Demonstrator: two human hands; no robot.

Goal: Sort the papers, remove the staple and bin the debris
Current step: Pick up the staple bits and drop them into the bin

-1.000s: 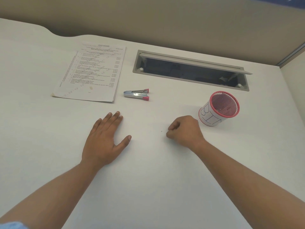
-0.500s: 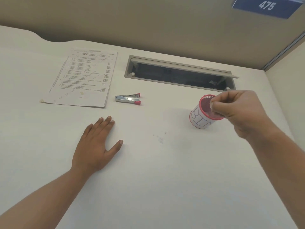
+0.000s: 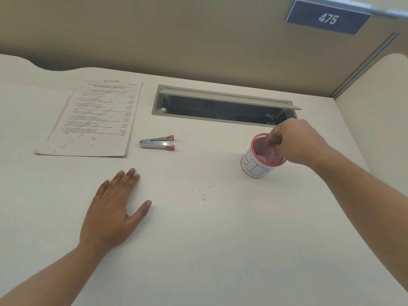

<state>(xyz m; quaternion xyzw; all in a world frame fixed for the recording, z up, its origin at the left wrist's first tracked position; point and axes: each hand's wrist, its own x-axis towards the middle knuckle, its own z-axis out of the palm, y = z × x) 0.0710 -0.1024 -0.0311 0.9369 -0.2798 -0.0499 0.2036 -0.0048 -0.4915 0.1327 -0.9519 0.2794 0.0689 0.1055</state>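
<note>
Head view, white desk (image 3: 220, 250). Change from half a second ago: the right hand (image 3: 295, 142), then held pinched at the rim of the bin (image 3: 256, 166), now dips its fingertips (image 3: 270, 141) inside the red mesh cup. The fingers are bunched together pointing down; whether they grip any scrap, I cannot tell. The left hand (image 3: 110, 208) remains flat on the desk, palm down, fingers spread, grasping nothing.

Bin: red-rimmed mesh cup with a white label lettered "BIN", upright, toward the right edge of the desk, just in front of the cable tray (image 3: 220, 104) set into the desk.

Debris (image 3: 204, 195): small pale specks on the bare desk between the two hands, nearer the bin, touching neither hand.

Staple remover (image 3: 157, 143): silver body, pink tips, lying on its side beyond the left hand, well apart from it. Long axis runs left to right, pink ends toward the bin.

Papers (image 3: 97, 118): printed stack lying flat near the far left of the desk, just left of the staple remover, long axis running away from the person.

Sign (image 3: 326, 18): blue plate reading "475" on the partition above.
</note>
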